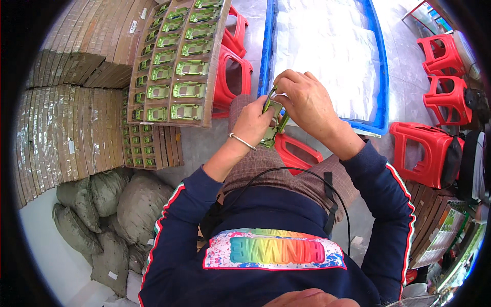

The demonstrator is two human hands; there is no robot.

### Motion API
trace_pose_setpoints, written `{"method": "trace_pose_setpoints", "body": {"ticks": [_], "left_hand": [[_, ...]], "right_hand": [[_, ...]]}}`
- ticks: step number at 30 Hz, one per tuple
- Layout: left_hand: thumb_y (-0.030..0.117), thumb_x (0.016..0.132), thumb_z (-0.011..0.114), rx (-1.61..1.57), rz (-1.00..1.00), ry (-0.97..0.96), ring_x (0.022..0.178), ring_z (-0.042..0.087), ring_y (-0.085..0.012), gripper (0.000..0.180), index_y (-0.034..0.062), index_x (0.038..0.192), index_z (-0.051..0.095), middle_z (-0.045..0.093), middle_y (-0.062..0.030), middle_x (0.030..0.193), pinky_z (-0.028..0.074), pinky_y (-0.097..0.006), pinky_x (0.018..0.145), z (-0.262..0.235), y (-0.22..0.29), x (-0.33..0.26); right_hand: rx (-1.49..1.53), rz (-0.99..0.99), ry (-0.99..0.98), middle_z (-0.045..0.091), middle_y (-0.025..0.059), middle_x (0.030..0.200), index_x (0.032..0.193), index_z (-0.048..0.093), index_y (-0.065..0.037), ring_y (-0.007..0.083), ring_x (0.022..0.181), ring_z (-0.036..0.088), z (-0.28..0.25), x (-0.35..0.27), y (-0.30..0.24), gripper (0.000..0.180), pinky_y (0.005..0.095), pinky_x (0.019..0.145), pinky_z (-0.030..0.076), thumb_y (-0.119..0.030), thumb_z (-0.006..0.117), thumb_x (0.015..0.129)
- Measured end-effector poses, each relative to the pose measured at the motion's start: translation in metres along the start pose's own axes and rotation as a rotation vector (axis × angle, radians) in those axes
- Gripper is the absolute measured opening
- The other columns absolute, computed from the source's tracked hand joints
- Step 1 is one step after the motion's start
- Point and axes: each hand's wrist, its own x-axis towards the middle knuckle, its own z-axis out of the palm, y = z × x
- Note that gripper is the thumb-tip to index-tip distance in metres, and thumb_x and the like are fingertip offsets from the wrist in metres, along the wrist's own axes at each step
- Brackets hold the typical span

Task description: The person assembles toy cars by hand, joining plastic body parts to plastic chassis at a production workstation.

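While the left hand [250, 121] grips, the right hand [308, 100] pinches

Held between both hands, over the checked trousers [255, 169], is a green car-shaped shell [269, 135]: the left fingers close around its near part, the right thumb and fingertips on its far end. Any marking on it is too small to make out. Left of the left hand, a brown tray [213, 77] carries rows of similar green shells [189, 90]; farther left, stacked cartons [71, 123] bear a white label [133, 26], its print unreadable. Nearer the body than the left hand, grey sacks [143, 207] show a small white tag [112, 275]. Just beyond the right hand is a blue crate [382, 77] with white sheeting [327, 51]; red stools [419, 153] stand well to its right. Below both hands, the dark sweatshirt [286, 204] has a paint-splashed panel [276, 249] with large rainbow-coloured lettering
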Motion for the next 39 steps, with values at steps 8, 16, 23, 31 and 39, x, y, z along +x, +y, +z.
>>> {"method": "trace_pose_setpoints", "body": {"ticks": [8,16,23,31,39], "left_hand": [[0.019,0.089,0.056,-0.084,0.015,0.018,0.066,0.066,-0.0235,0.022,-0.0007,0.097,0.061,0.066,-0.0145,0.074,0.049,-0.035,0.061,-0.001,-0.008,0.003],[0.002,0.092,0.048,-0.033,-0.058,-0.027,0.067,0.068,-0.0228,0.020,-0.0041,0.110,0.052,0.064,-0.0115,0.088,0.058,-0.032,0.058,-0.005,-0.006,0.002],[0.003,0.090,0.050,-0.171,-0.067,-0.007,0.065,0.067,-0.0210,0.019,-0.0034,0.108,0.055,0.062,-0.0108,0.082,0.058,-0.033,0.055,-0.004,0.002,0.000],[0.015,0.086,0.057,-0.005,0.094,0.160,0.065,0.067,-0.0281,0.020,-0.0031,0.093,0.063,0.064,-0.0190,0.069,0.047,-0.038,0.058,0.010,-0.002,0.001],[0.012,0.085,0.055,-0.116,-0.058,0.101,0.065,0.067,-0.0282,0.021,-0.0041,0.097,0.061,0.066,-0.0174,0.074,0.050,-0.037,0.061,0.009,-0.005,0.004]], "right_hand": [[-0.047,-0.032,-0.011,0.056,0.0092,0.088,0.084,0.058,-0.004,0.0256,0.085,0.058,0.004,0.001,-0.002,0.013,0.0357,0.079,0.043,-0.009,0.063,0.073],[-0.023,-0.023,0.004,0.057,0.0096,0.088,0.087,0.059,-0.003,0.0259,0.083,0.059,0.011,0.001,0.000,0.017,0.0351,0.078,0.044,-0.007,0.064,0.071],[0.288,0.192,0.122,0.064,0.0161,0.097,0.095,0.061,-0.003,0.0335,0.084,0.064,-0.006,-0.002,-0.008,0.021,0.0420,0.074,0.049,-0.010,0.066,0.077],[0.310,0.457,-0.084,0.065,0.0228,0.077,0.095,0.062,0.000,0.0408,0.076,0.064,0.005,0.000,-0.002,0.021,0.0466,0.069,0.050,-0.010,0.066,0.077],[0.287,0.523,-0.112,0.066,0.0179,0.076,0.091,0.065,0.000,0.0324,0.072,0.066,0.018,0.002,0.006,0.021,0.0388,0.065,0.050,-0.009,0.070,0.073]]}}
